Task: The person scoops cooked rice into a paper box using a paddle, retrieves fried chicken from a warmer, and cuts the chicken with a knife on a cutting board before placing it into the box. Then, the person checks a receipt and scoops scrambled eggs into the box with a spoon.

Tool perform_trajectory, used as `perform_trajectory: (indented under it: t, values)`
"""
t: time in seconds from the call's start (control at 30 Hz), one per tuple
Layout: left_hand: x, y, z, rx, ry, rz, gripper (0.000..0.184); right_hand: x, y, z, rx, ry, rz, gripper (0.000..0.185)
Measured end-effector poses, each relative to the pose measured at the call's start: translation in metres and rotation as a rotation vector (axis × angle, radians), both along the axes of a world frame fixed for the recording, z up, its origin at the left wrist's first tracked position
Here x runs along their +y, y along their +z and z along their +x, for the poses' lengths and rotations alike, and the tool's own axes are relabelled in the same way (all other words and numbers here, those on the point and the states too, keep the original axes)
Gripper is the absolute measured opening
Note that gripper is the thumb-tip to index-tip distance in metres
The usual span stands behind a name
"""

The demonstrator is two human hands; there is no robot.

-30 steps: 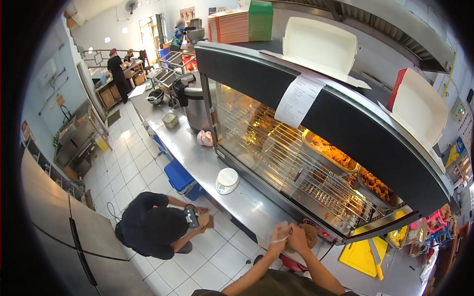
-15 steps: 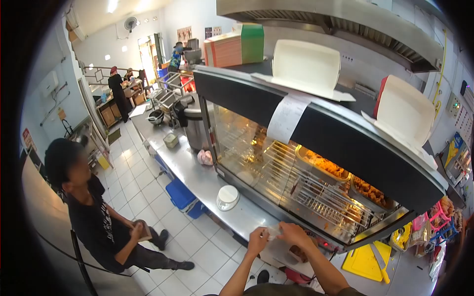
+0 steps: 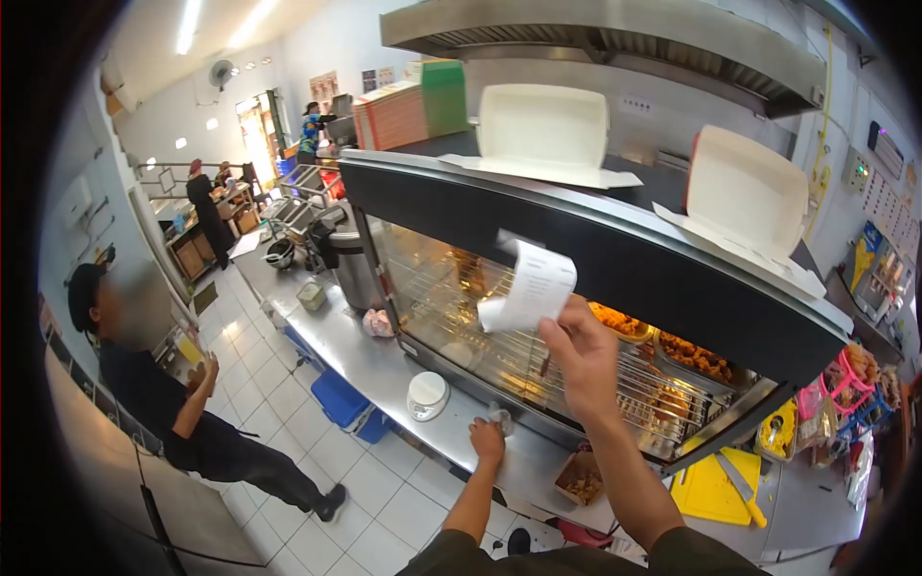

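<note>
My right hand (image 3: 582, 360) is raised before the glass front of a heated display cabinet (image 3: 461, 216), pinching a curled white paper receipt (image 3: 541, 284). Lower down, at the edge of the steel counter, my left hand (image 3: 488, 441) is closed at a small clear plastic piece (image 3: 501, 420); its exact kind is unclear. A white round kitchen scale (image 3: 427, 395) stands to the left of that hand. Between my forearms and the cabinet sits an open cardboard box (image 3: 580, 478) with brown food inside.
Two open food boxes (image 3: 544, 125) stand on the cabinet top. Fried food fills metal trays (image 3: 693, 354) behind the glass. A knife (image 3: 738, 480) lies on a yellow cutting board (image 3: 706, 494) at right. A co-worker (image 3: 206, 422) stands at left, near a blue cooler (image 3: 343, 396).
My right hand has left the clear plastic piece, risen, and taken the receipt off the cabinet front. My left hand has lowered to the counter. The co-worker's hands have risen.
</note>
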State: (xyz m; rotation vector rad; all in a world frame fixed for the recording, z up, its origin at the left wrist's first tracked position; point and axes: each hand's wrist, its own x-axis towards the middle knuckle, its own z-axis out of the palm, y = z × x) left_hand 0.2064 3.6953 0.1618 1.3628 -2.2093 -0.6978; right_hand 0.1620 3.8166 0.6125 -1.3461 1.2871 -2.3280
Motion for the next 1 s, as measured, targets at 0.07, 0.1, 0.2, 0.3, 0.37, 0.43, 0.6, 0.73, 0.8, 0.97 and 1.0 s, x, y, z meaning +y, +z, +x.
perform_trajectory:
  t: [0.07, 0.1, 0.2, 0.3, 0.37, 0.43, 0.6, 0.73, 0.8, 0.97, 1.0]
  values:
    - [-0.007, 0.019, 0.007, -0.089, -0.064, 0.165, 0.043, 0.031, 0.0, 0.003, -0.09, 0.052, -0.003, 0.007]
    - [-0.016, 0.026, 0.01, -0.171, -0.134, 0.251, 0.044, 0.046, 0.0, 0.003, -0.151, 0.068, 0.017, 0.007]
    - [-0.027, 0.069, 0.018, -0.361, -0.196, 0.303, 0.06, 0.084, -0.007, -0.008, -0.157, 0.004, 0.113, 0.01]
    - [-0.024, 0.087, 0.019, -0.222, -0.008, 0.219, 0.077, 0.109, -0.015, -0.016, -0.185, -0.078, 0.167, 0.011]
    - [-0.018, 0.08, 0.018, -0.262, -0.029, 0.171, 0.083, 0.121, -0.02, -0.014, -0.157, -0.147, 0.205, 0.011]
    - [0.0, 0.124, 0.003, -0.105, -0.007, 0.096, 0.073, 0.125, -0.024, -0.019, -0.091, -0.179, 0.154, 0.015]
    - [0.086, 0.227, -0.041, 0.784, -0.329, -0.156, 0.05, 0.145, -0.035, -0.023, -0.094, -0.208, 0.208, 0.036]
    - [0.123, 0.258, -0.063, 0.837, -0.22, -0.217, 0.061, 0.154, -0.034, -0.021, -0.109, -0.196, 0.191, 0.046]
    - [0.129, 0.264, -0.069, 0.808, -0.169, -0.316, 0.065, 0.16, -0.037, -0.021, -0.118, -0.203, 0.195, 0.046]
    - [0.114, 0.253, -0.082, 0.856, -0.071, -0.155, 0.055, 0.184, -0.04, -0.024, -0.159, -0.224, 0.154, 0.049]
    - [0.112, 0.251, -0.084, 0.837, -0.092, -0.138, 0.052, 0.189, -0.042, -0.025, -0.157, -0.239, 0.162, 0.049]
